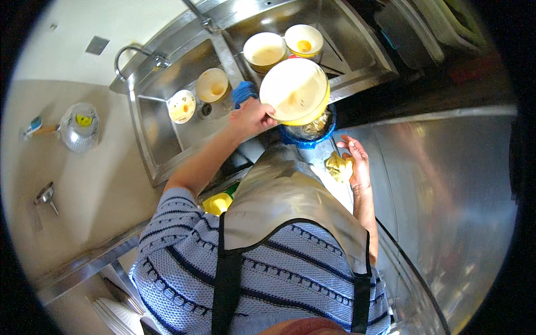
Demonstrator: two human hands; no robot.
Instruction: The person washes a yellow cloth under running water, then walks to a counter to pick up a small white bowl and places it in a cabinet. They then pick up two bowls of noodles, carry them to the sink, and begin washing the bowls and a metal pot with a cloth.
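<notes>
My left hand (254,117) grips the rim of a large yellow bowl (295,90) with a pale, food-stained inside. The bowl is tilted above a blue-rimmed bin (307,140) holding crumpled wrappings. My right hand (356,161) is lower right of the bin, fingers apart, with a crumpled yellow cloth or wrapper (339,167) against the palm side; whether it is gripped is unclear. Beyond, stacked soiled bowls (264,50) and another yellow bowl (304,40) stand in the right sink basin. Two soiled bowls, one larger (212,85) and one smaller (181,106), lie in the left basin. A blue cloth (244,93) is beside my left hand.
A double steel sink (142,138) with a curved faucet (132,48) lies ahead and left. A wrapped round item (79,127) and a metal fixture or utensil (46,194) are at the left wall. A large steel surface (444,188) stands right; a yellow container (217,204) is below the sink.
</notes>
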